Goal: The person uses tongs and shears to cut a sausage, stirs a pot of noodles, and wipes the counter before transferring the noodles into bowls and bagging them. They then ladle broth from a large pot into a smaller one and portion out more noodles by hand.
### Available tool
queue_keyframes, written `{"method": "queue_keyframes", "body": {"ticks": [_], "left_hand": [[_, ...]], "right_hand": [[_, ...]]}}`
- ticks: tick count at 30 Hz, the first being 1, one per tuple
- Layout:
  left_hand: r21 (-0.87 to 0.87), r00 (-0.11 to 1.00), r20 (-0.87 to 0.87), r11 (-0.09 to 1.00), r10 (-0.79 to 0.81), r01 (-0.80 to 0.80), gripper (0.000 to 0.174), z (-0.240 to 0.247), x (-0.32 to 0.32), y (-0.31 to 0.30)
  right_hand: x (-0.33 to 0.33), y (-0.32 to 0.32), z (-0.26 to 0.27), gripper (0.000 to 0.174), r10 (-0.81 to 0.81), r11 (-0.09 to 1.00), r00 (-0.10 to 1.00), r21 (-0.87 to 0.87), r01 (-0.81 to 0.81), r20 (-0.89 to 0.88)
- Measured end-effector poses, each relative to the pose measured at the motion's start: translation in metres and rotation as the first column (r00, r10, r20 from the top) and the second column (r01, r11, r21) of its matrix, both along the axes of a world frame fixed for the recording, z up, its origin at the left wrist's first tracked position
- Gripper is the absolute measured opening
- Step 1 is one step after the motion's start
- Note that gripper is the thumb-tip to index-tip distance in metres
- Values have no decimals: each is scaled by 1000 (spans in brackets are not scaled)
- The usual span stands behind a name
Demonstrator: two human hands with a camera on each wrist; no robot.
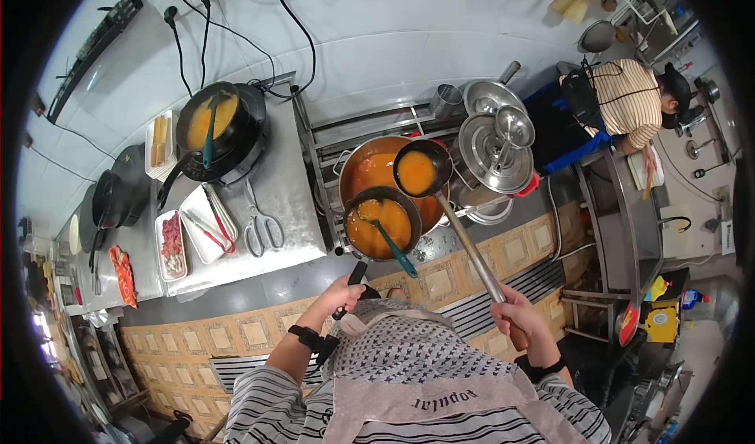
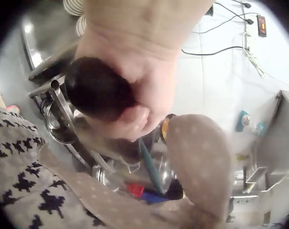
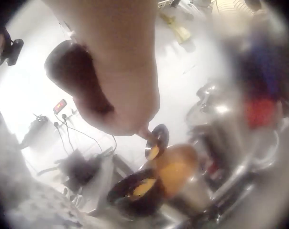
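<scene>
Head view: we record the left hand [image 1: 344, 296] gripping the black handle of a round, dark-coated frying pan [image 1: 362, 195] that holds glossy orange liquid [image 1: 376, 222] and a slim teal spatula [image 1: 395, 247]. The pan lies ahead and slightly right of this hand, the nearer of the two. The right hand [image 1: 517, 316] is closed round the brown grip of a long-handled metal ladle [image 1: 472, 247]; its long axis runs forward and leftward to a deep, round, dark-walled bowl, also filled with orange. We judge the key relation to be bowl to pan: the bowl sits just beyond the pan and to its right, above a wide metal pot [image 1: 351, 162] of thinner-looking red-orange liquid. The pan overlaps the pot's near side; whether it touches the rim, we cannot tell. Left wrist view: fingers wrap a smooth, blunt black handle end [image 2: 99, 89]; we see part of the teal spatula, while a soft, dotted beige apron tie [image 2: 199, 155] covers much else. Right wrist view: we confirm the fist around the rounded grip [image 3: 77, 76], with the ladle bowl near the pan; the pot is blurred.
</scene>
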State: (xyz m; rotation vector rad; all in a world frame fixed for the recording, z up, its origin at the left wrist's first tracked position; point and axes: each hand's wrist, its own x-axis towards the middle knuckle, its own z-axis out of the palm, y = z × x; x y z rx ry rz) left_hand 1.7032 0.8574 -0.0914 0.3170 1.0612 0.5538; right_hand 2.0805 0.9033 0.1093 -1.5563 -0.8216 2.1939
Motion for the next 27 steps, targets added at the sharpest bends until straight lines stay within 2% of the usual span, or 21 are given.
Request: {"method": "queue_keyframes", "body": {"ticks": [5, 9, 12, 13, 14, 16, 18, 20, 21, 22, 23, 24, 26, 27], "left_hand": [[40, 997, -50, 998, 60, -58, 19, 25, 24, 9], [77, 991, -33, 989, 128, -126, 18, 45, 36, 6], [87, 986, -5, 982, 166, -165, 18, 63, 39, -4], [99, 984, -7, 980, 177, -175, 18, 69, 39, -9], [112, 982, -9, 976, 189, -187, 19, 72, 38, -14], [115, 975, 36, 968, 219, -222, 21, 76, 32, -32], [135, 960, 41, 950, 278, -281, 21, 86, 20, -56], [135, 955, -53, 950, 291, -282, 21, 106, 8, -85], [101, 949, 3, 944, 314, -313, 20, 109, -1, -112], [86, 929, 59, 925, 366, -370, 19, 113, -27, -146], [114, 934, 39, 927, 356, -358, 18, 119, -42, -166], [139, 939, 18, 929, 343, -342, 17, 124, -57, -186], [190, 929, -30, 915, 368, -356, 15, 130, -88, -227], [209, 915, -62, 902, 399, -379, 15, 149, -103, -245]], "right_hand": [[18, -30, -6, 63, 117, 988, 986, 89, -128, 121], [28, -45, -9, 64, 228, 916, 922, 251, -312, 313], [35, -43, -1, 63, 245, 897, 920, 288, -334, 305], [38, -40, 4, 64, 239, 924, 942, 245, -296, 235], [44, -38, 9, 62, 167, 971, 982, 156, -179, 90], [53, -30, 22, 58, -20, 997, 985, -71, 8, -172], [55, -24, 28, 50, -166, 977, 968, -168, 135, -187], [50, -17, 21, 37, -267, 956, 945, -176, 235, -190], [58, -10, 2, 35, -140, 989, 983, -63, 133, -120], [31, 11, -13, 33, 12, 998, 999, 63, -9, -47], [-7, 12, 1, 29, 63, 986, 996, 152, -72, 67], [-26, 16, -11, 29, 127, 963, 977, 216, -163, 171], [-50, 22, -66, 30, 209, 887, 898, 313, -341, 386], [-60, 25, -95, 29, 192, 852, 864, 358, -382, 465]]}}
